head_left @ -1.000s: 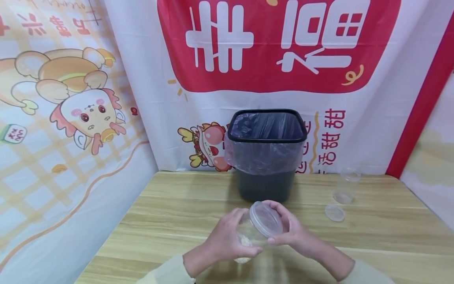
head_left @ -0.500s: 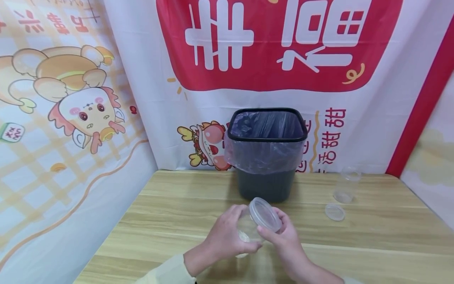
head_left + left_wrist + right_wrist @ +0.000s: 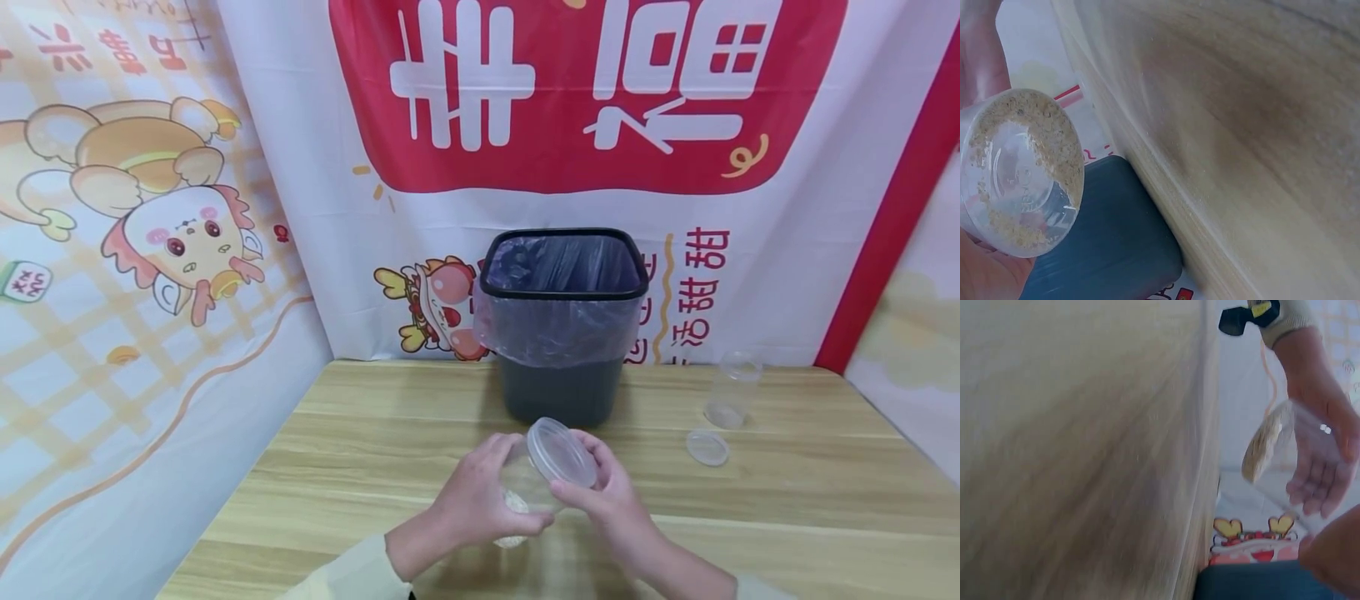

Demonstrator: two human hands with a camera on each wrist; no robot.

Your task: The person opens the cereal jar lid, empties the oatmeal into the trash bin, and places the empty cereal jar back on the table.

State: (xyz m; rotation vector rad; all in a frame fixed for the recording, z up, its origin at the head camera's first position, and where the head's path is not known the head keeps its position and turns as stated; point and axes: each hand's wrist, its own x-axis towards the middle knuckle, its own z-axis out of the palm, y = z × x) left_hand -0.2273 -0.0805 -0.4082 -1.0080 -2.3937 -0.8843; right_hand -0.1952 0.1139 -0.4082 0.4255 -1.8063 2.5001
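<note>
Above the wooden table a clear plastic jar (image 3: 520, 479) is held tilted, its translucent lid (image 3: 564, 454) facing up and to the right. My left hand (image 3: 474, 500) grips the jar's body from the left. My right hand (image 3: 617, 512) holds the lid's rim, thumb at the near side and fingers behind. Tan, crumbly grains (image 3: 1054, 140) lie in the jar's base, seen in the left wrist view. The lid appears seated on the jar; whether it is loosened I cannot tell.
A dark bin (image 3: 562, 387) with a thin plastic liner stands behind the hands. At the right are an uncapped clear jar (image 3: 733, 392) and a separate small lid (image 3: 707, 448) lying flat. Printed cloth (image 3: 420, 225) hangs behind the table (image 3: 345, 467).
My right hand has turned and shifted its hold, the thumb moving left along the lid's near rim. The jar and lid have tipped slightly. My left hand keeps its grip on the jar.
</note>
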